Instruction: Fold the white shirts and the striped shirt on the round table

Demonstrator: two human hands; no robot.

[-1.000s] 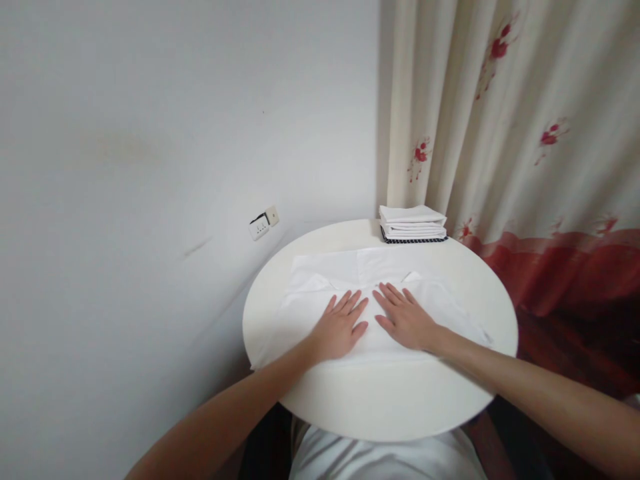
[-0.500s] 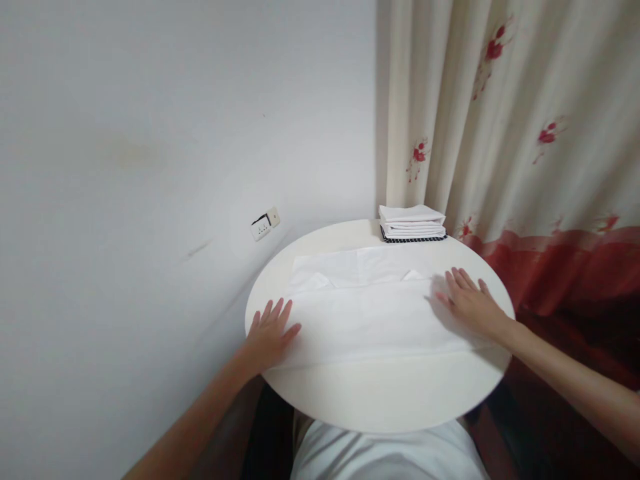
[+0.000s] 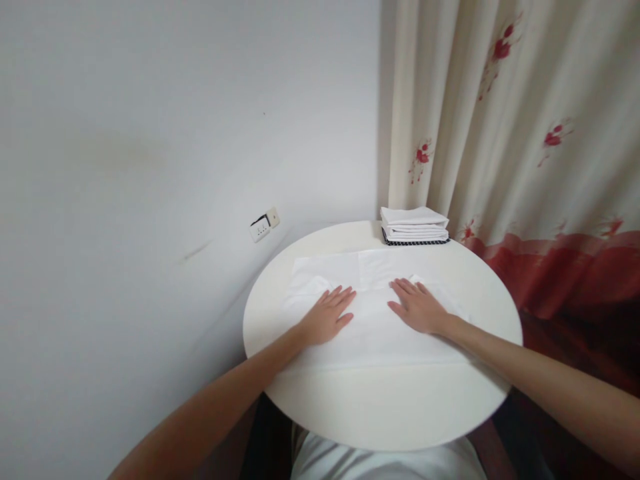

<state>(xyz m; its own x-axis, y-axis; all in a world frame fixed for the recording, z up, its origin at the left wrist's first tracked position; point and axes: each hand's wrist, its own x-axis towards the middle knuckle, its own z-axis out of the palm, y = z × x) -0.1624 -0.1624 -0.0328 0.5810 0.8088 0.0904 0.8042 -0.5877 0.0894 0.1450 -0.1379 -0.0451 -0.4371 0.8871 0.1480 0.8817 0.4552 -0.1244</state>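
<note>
A white cloth is spread across the round white table, its near part folded over the far part along a crosswise edge. Small turned-up corners stick out at that edge, one by each hand. My left hand lies flat on the cloth left of its middle, fingers stretched toward the fold edge. On the right of the middle, my right hand rests palm down, its fingers spread a little and reaching the same edge. Neither hand grips anything.
At the table's far right edge stands a stack of folded white cloths with a dark patterned piece underneath. A wall with a socket borders the left. Behind the stack hangs a floral curtain.
Both hands have slid inward from the cloth's outer ends toward its middle, the left one rightward and the right one leftward. The stack has stayed in place.
</note>
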